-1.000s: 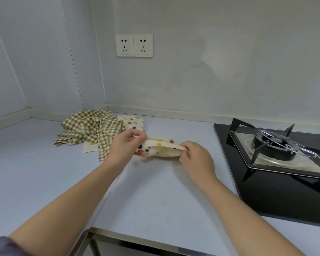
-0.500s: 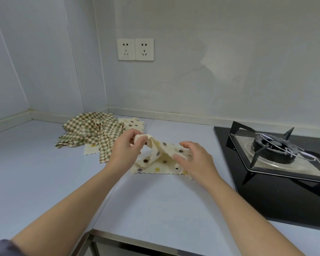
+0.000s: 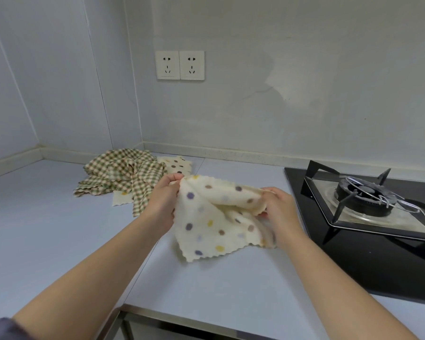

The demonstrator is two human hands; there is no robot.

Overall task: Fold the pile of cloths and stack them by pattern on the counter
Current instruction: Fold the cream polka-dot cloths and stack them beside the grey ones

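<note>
**Dotted cloth held up between both hands**

In the middle of the frame, a cream cloth with coloured dots [image 3: 211,224] is held above the tabletop [image 3: 47,229]. The left hand [image 3: 161,204] pinches its upper left corner, fingers [image 3: 174,178] curled on the fabric. The right hand [image 3: 281,212] grips the upper right edge, where the cloth bunches into folds, with its fingers [image 3: 271,192] clenched around it. The cloth sags between the hands and its scalloped lower corner hangs toward the tabletop; whether it touches cannot be told.

Left of centre and further back, a rumpled heap of green checked cloths [image 3: 123,175] lies on the tabletop, partly on top of another dotted cloth [image 3: 176,164], which shows at the heap's right side and lower edge. A black gas hob [image 3: 368,217] fills the right of the frame. Two wall sockets [image 3: 179,65] sit at upper centre.
</note>
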